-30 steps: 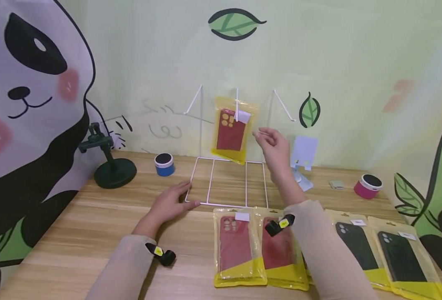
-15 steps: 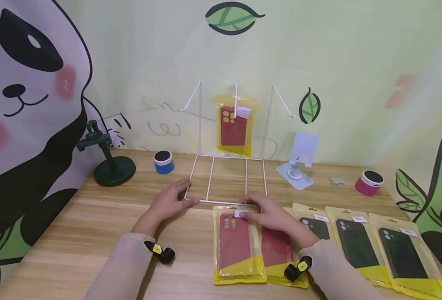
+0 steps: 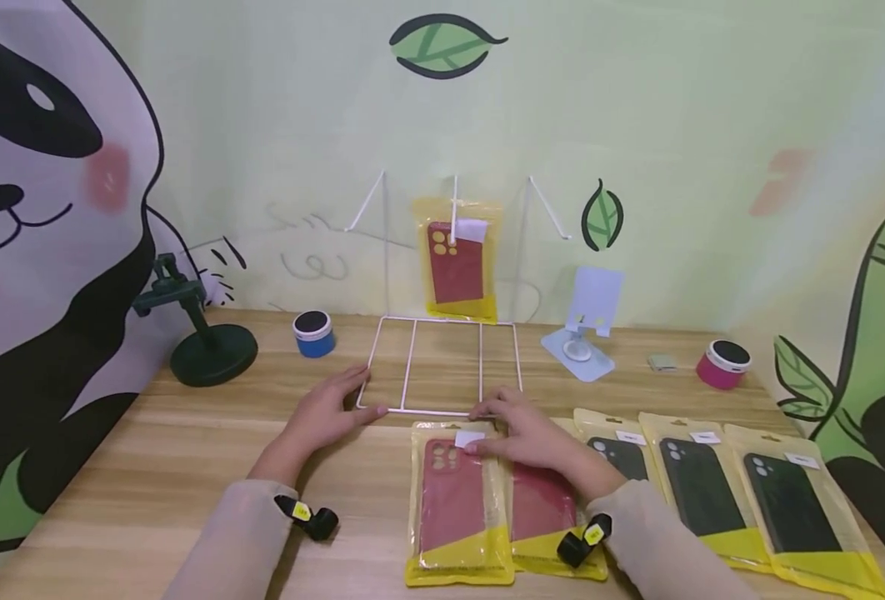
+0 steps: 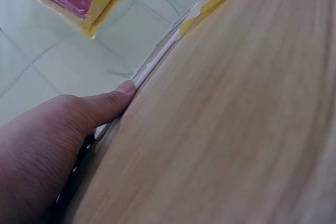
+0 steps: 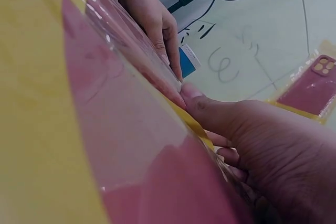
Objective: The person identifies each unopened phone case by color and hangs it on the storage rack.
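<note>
Head view. Item: red phone case in a yellow-and-clear pouch [image 3: 459, 504], flat at the table's [image 3: 150, 467] near edge, leftmost of a row, partly overlapping a second red pouch [image 3: 543, 521]; three pouched black cases [image 3: 701, 487] lie toward the right edge. Right hand [image 3: 528, 433]: fingers at the pouch's top, by the white label; pinching or only pressing, cannot tell. Left hand [image 3: 330, 408]: flat, fingers extended, resting on the near-left corner of the white wire rack [image 3: 442, 367]. One red pouch [image 3: 455, 262] hangs on the rack's middle hook.

Left wrist view. Thumb [image 4: 107, 103] lies along the rack's wire; nothing grasped.

Right wrist view. Thumb [image 5: 207, 111] lies on the pouch's top edge [image 5: 173, 90].

Handling, judged: light, thin, glossy film likely slippery; stiff case inside. Best taken at the top strip.
</note>
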Available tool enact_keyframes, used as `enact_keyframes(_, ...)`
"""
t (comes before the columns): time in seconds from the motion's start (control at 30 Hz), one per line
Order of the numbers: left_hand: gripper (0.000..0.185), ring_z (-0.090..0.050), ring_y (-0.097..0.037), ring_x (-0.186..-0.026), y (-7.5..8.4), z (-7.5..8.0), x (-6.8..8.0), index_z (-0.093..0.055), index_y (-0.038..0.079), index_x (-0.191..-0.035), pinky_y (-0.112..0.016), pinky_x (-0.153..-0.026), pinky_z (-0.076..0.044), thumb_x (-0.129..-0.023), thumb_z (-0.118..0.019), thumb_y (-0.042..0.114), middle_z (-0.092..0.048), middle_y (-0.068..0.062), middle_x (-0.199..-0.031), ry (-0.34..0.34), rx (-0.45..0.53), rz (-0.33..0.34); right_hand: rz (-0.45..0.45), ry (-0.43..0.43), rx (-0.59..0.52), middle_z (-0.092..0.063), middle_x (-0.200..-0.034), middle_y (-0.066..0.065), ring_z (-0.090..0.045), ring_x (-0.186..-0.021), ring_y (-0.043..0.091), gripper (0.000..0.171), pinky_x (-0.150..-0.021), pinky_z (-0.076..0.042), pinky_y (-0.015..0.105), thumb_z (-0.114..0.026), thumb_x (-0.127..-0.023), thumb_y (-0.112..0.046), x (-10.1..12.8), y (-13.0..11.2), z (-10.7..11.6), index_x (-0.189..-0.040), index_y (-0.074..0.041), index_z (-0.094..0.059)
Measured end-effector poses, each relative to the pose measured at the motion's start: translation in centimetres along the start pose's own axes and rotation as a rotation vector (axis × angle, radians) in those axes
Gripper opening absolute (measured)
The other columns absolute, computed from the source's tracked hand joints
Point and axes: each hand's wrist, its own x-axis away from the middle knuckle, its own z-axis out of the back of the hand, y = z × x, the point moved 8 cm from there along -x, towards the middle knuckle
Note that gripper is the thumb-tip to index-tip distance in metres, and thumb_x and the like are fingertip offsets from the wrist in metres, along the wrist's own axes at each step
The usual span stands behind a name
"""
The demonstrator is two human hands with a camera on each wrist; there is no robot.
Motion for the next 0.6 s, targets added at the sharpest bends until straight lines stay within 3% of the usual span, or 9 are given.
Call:
enact_keyframes(0.2, 0.086, -0.033, -0.035, -0.147, 0.2, -0.1, 0.5, -0.044, 0.011, -0.153, -0.057, -0.117, -0.027, -0.088, -0.066, 0.063, -0.037, -0.007, -0.160, -0.008, 0.016, 0.012, 0.005, 0.006, -0.005, -0.056, -0.108, -0.004, -0.051, -0.103, 0.016, 0.031, -0.092, -0.045, 0.038, -0.080, -0.085, -0.042, 0.2, -0.2, -0.2, -0.105, -0.020, -0.071)
enact_keyframes(0.43, 0.088, -0.032, -0.035, -0.147, 0.5, 0.1, 0.2, -0.043, 0.012, -0.154, -0.058, -0.117, -0.027, -0.088, -0.066, 0.065, -0.036, -0.008, -0.161, -0.013, 0.021, 0.016, 0.078, 0.024, 0.027, -0.057, -0.098, -0.001, -0.048, -0.097, 0.018, 0.009, -0.085, -0.042, 0.037, -0.071, -0.095, -0.026, 0.2, -1.0, 0.2, -0.095, -0.016, -0.070)
enact_keyframes(0.6, 0.087, -0.034, -0.035, -0.146, 0.1, 0.2, 0.2, -0.045, 0.012, -0.153, -0.058, -0.117, -0.028, -0.087, -0.066, 0.065, -0.038, -0.008, -0.160, 0.003, 0.022, 0.001, 0.057, 0.040, 0.046, -0.056, -0.099, 0.000, -0.048, -0.097, 0.017, 0.010, -0.085, -0.043, 0.037, -0.073, -0.094, -0.023, -0.1, -0.7, -0.1, -0.097, -0.015, -0.069)
